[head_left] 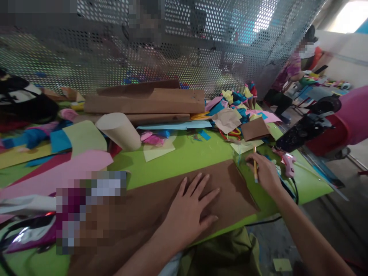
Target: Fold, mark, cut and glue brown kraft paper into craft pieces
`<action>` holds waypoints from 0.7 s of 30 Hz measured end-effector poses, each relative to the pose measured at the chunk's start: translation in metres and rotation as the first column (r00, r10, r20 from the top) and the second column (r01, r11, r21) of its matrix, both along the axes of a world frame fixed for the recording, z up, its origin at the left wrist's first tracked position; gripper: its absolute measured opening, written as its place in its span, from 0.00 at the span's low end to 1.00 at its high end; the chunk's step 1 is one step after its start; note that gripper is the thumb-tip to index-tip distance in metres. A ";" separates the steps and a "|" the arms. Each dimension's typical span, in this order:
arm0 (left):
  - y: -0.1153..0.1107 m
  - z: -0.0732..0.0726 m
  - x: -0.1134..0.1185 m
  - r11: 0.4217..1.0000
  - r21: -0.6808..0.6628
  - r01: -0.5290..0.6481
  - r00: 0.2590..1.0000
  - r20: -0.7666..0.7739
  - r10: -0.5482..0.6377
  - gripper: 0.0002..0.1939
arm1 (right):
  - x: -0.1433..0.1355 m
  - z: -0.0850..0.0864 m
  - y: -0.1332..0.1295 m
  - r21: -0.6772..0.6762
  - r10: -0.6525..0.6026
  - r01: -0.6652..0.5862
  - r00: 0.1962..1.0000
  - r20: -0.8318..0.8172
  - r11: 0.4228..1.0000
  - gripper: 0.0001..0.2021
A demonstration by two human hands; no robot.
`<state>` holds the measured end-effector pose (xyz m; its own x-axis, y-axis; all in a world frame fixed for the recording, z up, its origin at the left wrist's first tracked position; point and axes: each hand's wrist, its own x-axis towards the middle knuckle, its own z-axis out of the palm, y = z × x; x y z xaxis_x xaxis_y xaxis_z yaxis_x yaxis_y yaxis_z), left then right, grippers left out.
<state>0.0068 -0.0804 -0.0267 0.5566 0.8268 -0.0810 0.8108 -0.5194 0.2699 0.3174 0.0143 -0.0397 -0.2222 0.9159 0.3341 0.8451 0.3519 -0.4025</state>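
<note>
My left hand (189, 207) lies flat with fingers spread on a long sheet of brown paper (230, 184), pressing it against the green tabletop (184, 153). Beyond the paper's right end, my right hand (268, 176) grips a yellow pencil (255, 168) between thumb and fingers. The pencil stands nearly upright, its lower end by the table. Just right of that hand rests a pink glue gun (288, 163) with a dark cord. A folded brown piece (255, 129) and pale paper scraps lie behind the pencil.
Rolled brown paper (143, 101) lines the back, before a perforated metal screen (201, 50). A cream cylinder (117, 130) and pink paper (71, 168) are at left, near a purple-and-white iron (31, 230). Pink-and-black equipment (313, 130) stands right; another person (287, 76) is beyond.
</note>
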 end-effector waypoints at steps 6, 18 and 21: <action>-0.001 0.003 -0.003 1.000 0.001 0.010 1.000 -0.021 -0.010 0.34 | -0.012 0.010 -0.007 -0.069 0.086 -0.103 0.975 -0.206 0.992 0.04; 0.002 0.012 -0.010 0.998 0.054 -0.032 0.998 -0.061 0.035 0.29 | -0.021 0.033 -0.011 -0.013 0.228 -0.239 0.937 -0.264 0.971 0.15; 0.005 0.023 0.003 0.999 0.042 -0.025 0.997 -0.070 0.028 0.27 | -0.025 0.032 0.003 -0.031 0.243 -0.254 0.950 -0.194 0.967 0.14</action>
<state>0.0093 -0.0751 -0.0035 0.5287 0.8446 -0.0845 0.8406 -0.5071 0.1906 0.2926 0.0169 -0.0081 -0.3835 0.8578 0.3423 0.6413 0.5140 -0.5697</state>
